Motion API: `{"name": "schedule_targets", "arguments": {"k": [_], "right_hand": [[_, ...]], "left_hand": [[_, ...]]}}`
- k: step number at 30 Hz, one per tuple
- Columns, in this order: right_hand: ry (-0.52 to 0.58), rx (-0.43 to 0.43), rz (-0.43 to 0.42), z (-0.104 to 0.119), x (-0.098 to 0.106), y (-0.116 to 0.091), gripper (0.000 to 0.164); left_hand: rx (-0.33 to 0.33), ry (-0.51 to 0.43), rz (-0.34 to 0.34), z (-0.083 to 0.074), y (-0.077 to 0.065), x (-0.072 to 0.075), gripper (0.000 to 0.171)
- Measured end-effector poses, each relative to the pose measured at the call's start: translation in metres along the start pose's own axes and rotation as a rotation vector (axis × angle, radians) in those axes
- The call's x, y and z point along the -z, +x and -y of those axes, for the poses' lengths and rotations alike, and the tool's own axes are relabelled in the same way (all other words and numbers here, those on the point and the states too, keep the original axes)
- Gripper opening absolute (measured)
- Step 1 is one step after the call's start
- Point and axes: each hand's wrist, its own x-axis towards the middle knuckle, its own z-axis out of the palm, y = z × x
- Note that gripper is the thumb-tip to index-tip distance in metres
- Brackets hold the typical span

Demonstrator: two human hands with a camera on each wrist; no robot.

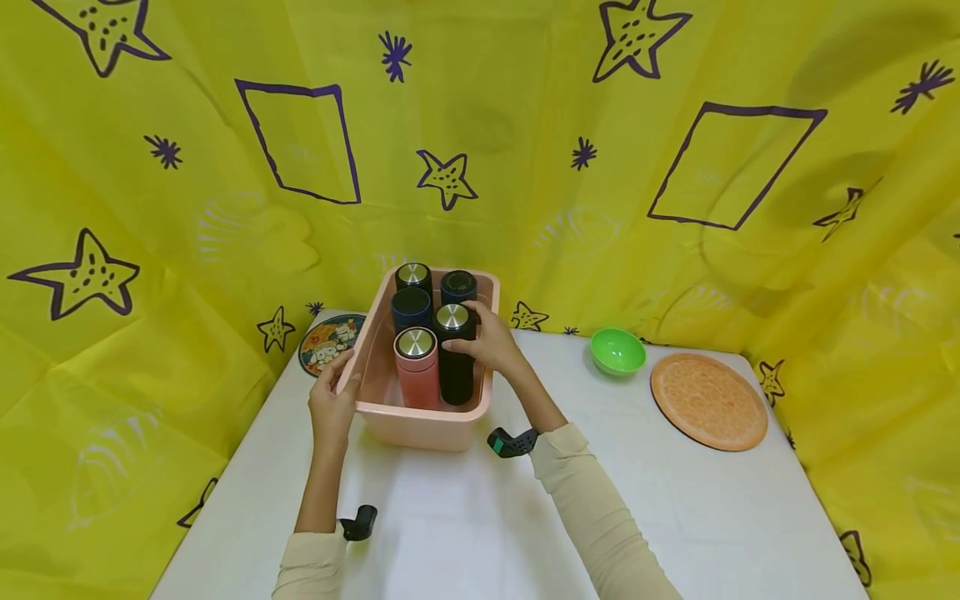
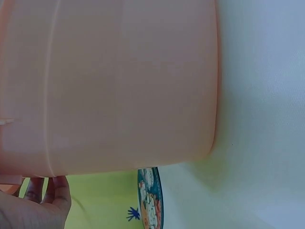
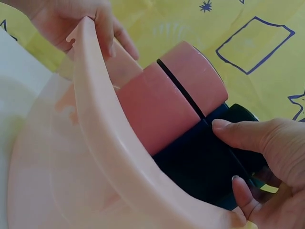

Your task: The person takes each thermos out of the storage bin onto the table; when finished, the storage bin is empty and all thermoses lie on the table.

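A pink plastic bin point(image 1: 420, 429) stands on the white table with several vacuum flasks upright inside. My left hand point(image 1: 332, 408) grips the bin's left rim, its thumb inside and fingers outside. With my right hand point(image 1: 491, 340) I grip a black flask point(image 1: 456, 375) with a silver-topped lid at the bin's front right. Beside it stands a pink flask point(image 1: 418, 379), also silver-topped. Behind these are a dark blue flask point(image 1: 412, 308), another dark blue one point(image 1: 458, 286) and a black one point(image 1: 413, 277). In the right wrist view, the thumb presses the black flask near its lid seam.
A round patterned board point(image 1: 322, 337) lies partly behind the bin on the left. To the right are a green bowl point(image 1: 618, 351) and a round orange-brown mat point(image 1: 708, 402). A yellow printed curtain point(image 1: 480, 108) encloses the table's back and sides.
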Motion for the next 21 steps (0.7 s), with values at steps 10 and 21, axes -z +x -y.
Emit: {"name": "schedule_targets", "arguments": {"k": [10, 21], "right_hand": [[-0.001, 0.038, -0.008, -0.0021, 0.0021, -0.0016, 0.075], [0.020, 0.078, -0.043, -0.0060, 0.0027, -0.0024, 0.073]], "left_hand": [[-0.002, -0.007, 0.001, -0.0001, 0.0003, 0.0003, 0.039], [0.007, -0.012, 0.006, 0.0003, 0.0003, 0.0000, 0.039]]}}
